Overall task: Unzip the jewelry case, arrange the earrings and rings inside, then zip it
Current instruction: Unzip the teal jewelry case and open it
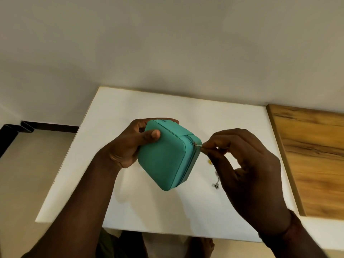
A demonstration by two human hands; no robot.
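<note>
Jewelry case [165, 157] gripped by left hand [128, 144] — right hand [243, 164] pinches zipper pull [197, 145].

Right hand [247, 170] partly hides tiny, unclear trinkets [216, 185]

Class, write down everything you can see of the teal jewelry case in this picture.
The jewelry case is a small teal box with rounded corners and a matte, soft-looking skin. A zip runs round its side; it looks shut. It is held tilted above the white table. The left hand grips it, thumb on its broad face; the right hand pinches the metal zip pull.
</note>
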